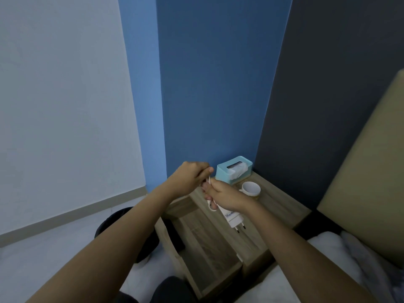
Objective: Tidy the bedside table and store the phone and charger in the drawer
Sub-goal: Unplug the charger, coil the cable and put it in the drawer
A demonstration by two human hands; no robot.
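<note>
- Blue walls meet in a corner behind the wooden worktop, where I have both hands raised.
- My left hand has its fingers pinched on the white cable; my right hand is clamped around the charger, prongs pointing down.
- I'd wind the cable in snug, even loops around the plug body, keeping tension.
- Below, the drawer stands open; a tissue box and mug sit behind. I can't see the phone.
</note>
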